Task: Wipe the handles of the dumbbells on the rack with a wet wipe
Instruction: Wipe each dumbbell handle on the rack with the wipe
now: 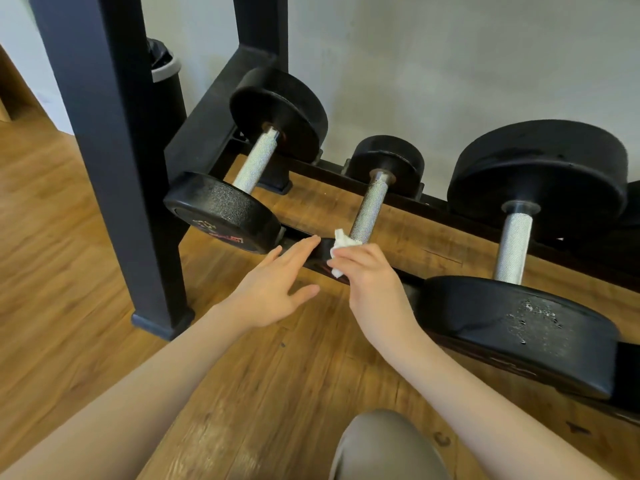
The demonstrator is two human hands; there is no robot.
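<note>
White wet wipe (341,242) pinched in right hand (369,277), middle dumbbell's handle (370,211)

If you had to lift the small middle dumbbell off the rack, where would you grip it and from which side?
Probably by the knurled silver handle of the small black middle dumbbell, from above. The handle is the only narrow part, sloping between two black heads, with open space overhead; larger dumbbells crowd both sides. The right hand, pinching the white wet wipe, is already at its near end.

Red markings on the left dumbbell's front plate (221,216), too blurred to read, no other lettering was legible
</note>
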